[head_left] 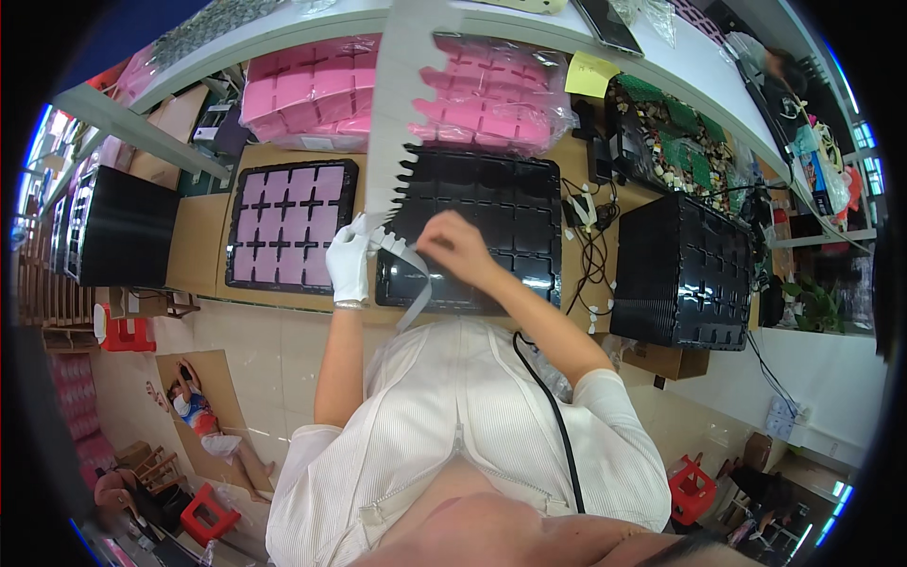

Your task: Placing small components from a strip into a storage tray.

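Note:
My left hand (350,269), in a white glove, grips the lower end of a long pale sheet (389,123) with a toothed right edge. The sheet rises past the shelf's front edge. From the gripped end a narrow pale strip (422,300) curls down toward my clothes. My right hand (453,248) is bare, its fingers curled together just right of the strip; what they hold, if anything, cannot be made out. Below both hands lies a black compartment tray (491,203). A second black tray with pink-purple pads (288,222) lies to the left.
Pink trays in clear wrap (312,90) stand at the back under a white shelf (331,28). Stacked black trays (682,269) stand right, near loose cables (590,250) and green circuit boards (680,123). A black box (123,227) is left. A person (208,416) lies on floor cardboard.

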Demonstrator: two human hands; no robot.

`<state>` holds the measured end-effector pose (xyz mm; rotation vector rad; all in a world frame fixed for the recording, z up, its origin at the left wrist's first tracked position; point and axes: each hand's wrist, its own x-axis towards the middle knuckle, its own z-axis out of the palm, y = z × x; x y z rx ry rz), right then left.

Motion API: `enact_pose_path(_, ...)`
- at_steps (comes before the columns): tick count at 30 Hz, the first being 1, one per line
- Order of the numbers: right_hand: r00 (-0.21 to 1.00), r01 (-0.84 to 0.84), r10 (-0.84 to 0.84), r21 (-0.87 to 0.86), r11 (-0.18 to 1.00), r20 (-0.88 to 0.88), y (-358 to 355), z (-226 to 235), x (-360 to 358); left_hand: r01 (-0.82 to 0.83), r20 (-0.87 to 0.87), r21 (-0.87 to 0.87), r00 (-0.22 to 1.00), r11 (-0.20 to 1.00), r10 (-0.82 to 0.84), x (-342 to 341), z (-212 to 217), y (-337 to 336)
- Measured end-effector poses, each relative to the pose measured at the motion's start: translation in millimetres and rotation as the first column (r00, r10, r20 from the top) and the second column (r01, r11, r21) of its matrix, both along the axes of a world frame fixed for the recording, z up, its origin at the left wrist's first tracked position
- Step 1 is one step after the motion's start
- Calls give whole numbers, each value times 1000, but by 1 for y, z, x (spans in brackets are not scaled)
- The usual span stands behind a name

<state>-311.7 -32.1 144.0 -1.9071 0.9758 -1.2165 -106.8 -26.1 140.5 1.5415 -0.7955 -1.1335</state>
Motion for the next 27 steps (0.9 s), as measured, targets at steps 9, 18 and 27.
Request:
enact_pose_path(9,831,219,-116,127,967,-544,-152,-87,0,44,-32,0,999,999,-44,15,2,-4)
enact_pose_path(18,798,343,-185,179,922,-574,-150,-86,8,67,-33,48,997,997,-66,18,1,-5)
enact_pose_path(27,894,170,-87,154,973,-439,-122,-77,0,73,-35,53,997,996,-71,17,-4,-4)
